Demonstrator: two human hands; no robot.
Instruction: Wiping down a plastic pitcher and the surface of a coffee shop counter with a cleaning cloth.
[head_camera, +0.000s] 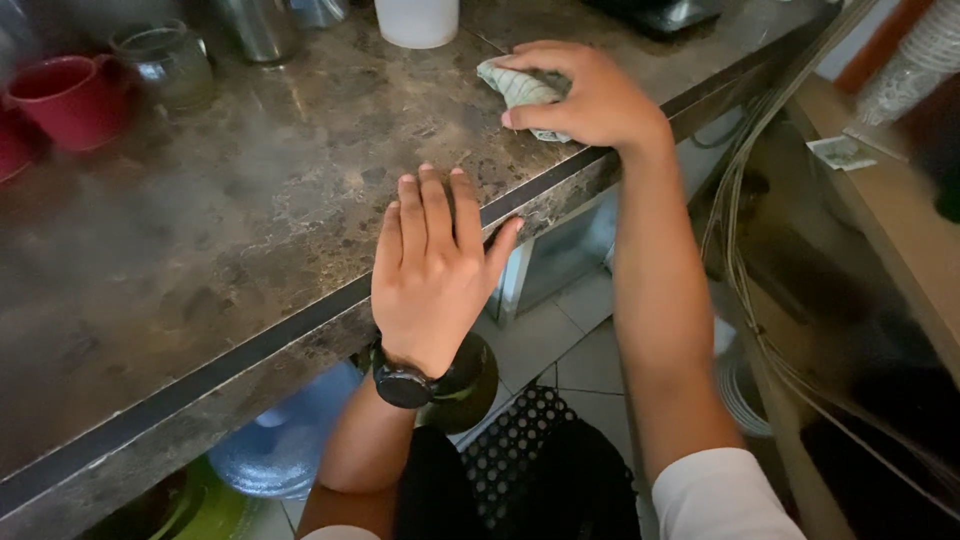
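Observation:
My right hand (585, 95) presses a crumpled pale green cloth (517, 88) against the dark marble countertop (250, 210), close to its front edge, with the fingers curled over the cloth. My left hand (435, 265) lies flat with fingers together on the counter's front edge, holding nothing. A black watch (403, 384) sits on the left wrist.
A red mug (70, 98), a glass jar (165, 62), a metal vessel (258, 25) and a white container (417, 20) stand at the back of the counter. Below are a blue water bottle (285, 440), a black perforated mat (520, 440) and cables (745, 250). A wooden shelf (890, 210) runs along the right.

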